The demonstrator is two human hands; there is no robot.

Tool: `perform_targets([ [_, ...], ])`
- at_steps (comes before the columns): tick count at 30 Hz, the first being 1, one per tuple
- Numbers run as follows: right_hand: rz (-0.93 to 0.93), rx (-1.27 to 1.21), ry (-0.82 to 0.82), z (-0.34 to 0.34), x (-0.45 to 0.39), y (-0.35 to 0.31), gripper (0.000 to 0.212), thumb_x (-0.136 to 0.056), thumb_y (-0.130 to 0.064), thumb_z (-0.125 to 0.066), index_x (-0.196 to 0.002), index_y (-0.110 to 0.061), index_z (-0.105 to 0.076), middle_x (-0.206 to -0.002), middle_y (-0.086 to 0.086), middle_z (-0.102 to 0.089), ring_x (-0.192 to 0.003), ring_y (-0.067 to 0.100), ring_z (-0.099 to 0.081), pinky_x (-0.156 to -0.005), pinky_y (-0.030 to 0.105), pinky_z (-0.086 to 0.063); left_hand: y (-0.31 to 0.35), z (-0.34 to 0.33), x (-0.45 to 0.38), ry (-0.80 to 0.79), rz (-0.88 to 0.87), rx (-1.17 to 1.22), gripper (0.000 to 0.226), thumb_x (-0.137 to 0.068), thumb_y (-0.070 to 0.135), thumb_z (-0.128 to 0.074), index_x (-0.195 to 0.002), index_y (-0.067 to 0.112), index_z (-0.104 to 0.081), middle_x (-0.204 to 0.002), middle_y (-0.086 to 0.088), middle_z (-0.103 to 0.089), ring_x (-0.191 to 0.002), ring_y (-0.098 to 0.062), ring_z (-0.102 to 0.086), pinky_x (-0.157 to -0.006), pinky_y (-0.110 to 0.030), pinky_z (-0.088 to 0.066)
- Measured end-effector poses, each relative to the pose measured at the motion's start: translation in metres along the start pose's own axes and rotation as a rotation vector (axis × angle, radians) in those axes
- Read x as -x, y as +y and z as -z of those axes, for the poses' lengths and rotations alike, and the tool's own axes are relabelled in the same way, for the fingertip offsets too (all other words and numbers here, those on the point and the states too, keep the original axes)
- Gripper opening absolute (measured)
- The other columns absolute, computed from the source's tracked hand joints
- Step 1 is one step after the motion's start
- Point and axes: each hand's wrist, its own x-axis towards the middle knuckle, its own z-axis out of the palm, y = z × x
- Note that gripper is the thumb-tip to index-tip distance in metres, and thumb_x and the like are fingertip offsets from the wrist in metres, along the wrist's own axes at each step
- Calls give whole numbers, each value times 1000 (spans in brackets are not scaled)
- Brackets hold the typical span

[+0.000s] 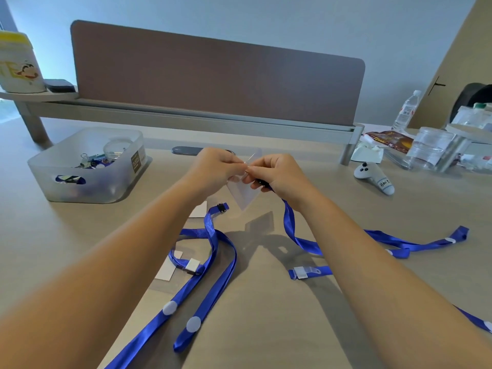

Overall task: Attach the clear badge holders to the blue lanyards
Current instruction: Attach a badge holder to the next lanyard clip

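Left hand: the left hand [215,166] was raised above the middle of the desk [266,315], its fingertips pinching the top edge of a clear badge holder [243,195].
Right hand: the right hand [279,174] met the left at the fingertips, its fingers curled round the dark clip end of a blue lanyard [292,230] and pinching at the holder's top edge.
Badge holder: it hung tilted below both hands, one corner pointing down, off the desk.
Held lanyard: its strap dropped from the right hand to the desk and ran away to the right.
Second lanyard: another blue lanyard [213,262] lay looped on the near left of the desk, its clip end [222,207] just left of the hanging holder.
Third strap end: a short blue strap end with a clear tab [308,272] lay near the right forearm.
White cards: white cards [166,270] lay under the second lanyard.
Bin: a frosted plastic bin [87,166] with small items inside stood far left.
Far right: a water bottle [406,110] stood among clutter, and a white controller [374,177] lay nearer.
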Motion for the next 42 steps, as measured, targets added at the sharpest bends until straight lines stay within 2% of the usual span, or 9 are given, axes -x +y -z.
perform_targets([
  [7,33,-20,-3,-11,-1,-4,24,-93,-11,-49,-103,6,-63,-67,-3,-59,-60,6,-53,-51,7,-43,3,17,-2,-27,90,3,18,-85,11,-55,-96,0,-64,-81,-8,-61,-79,-18,-57,-67,-22,-46],
  [14,88,-80,32,-22,-8,-6,27,-93,-14,-49,-98,7,-64,-66,-2,-59,-58,7,-52,-49,5,-43,-4,17,-2,123,-73,-132,14,-85,11,-54,-81,3,-65,-75,-8,-57,-74,-20,-52,-62,-23,-43],
  [21,139,-92,80,-30,-15,-5,24,-93,-10,-48,-96,7,-64,-64,-1,-57,-58,6,-52,-49,2,-44,-12,18,-4,177,-90,-27,14,-86,13,-53,-77,8,-62,-70,-4,-57,-80,-23,-55,-67,-24,-46],
  [26,126,-144,12,-28,-19,-11,22,-92,-8,-48,-73,-14,-58,-63,0,-57,-57,7,-50,-51,7,-44,-17,25,-7,21,179,321,17,-87,25,-51,-75,14,-54,-79,-3,-59,-87,-21,-57,-79,-33,-47],
  [30,54,-151,-31,-17,-27,-19,20,-93,-12,-47,-75,-19,-55,-73,-3,-57,-58,8,-52,-54,14,-45,-37,33,0,-199,603,351,65,-79,69,-31,-91,8,-54,-91,-10,-56,-83,-21,-55,-66,-30,-47],
  [34,34,-107,-95,-17,-31,-20,16,-92,-11,-47,-79,-16,-56,-72,-1,-54,-58,9,-51,-50,13,-45,-55,32,4,-461,731,543,79,-79,73,-19,-81,5,-59,-72,-9,-62,-64,-16,-54,-61,-26,-48],
  [38,11,-95,-161,-22,-32,-17,17,-86,1,-54,-79,-15,-55,-70,0,-53,-58,10,-50,-48,14,-45,-52,26,1,-145,661,948,45,-89,46,-41,-85,5,-59,-50,-2,-65,-39,-6,-55,-41,-13,-49],
  [40,-19,58,-170,-24,-31,-14,16,-84,2,-57,-96,-9,-56,-74,0,-54,-58,9,-51,-49,12,-46,-51,28,-2,57,624,1027,29,-89,30,-48,-79,5,-58,-50,-1,-61,-37,-4,-53,-38,-11,-47],
  [42,-60,185,-138,-27,-34,-8,36,-83,2,-58,-117,-5,-50,-88,2,-55,-59,11,-52,-51,16,-46,-48,32,-5,167,579,1041,22,-89,22,-50,-74,6,-55,-58,-2,-60,-44,-6,-54,-36,-10,-47],
])
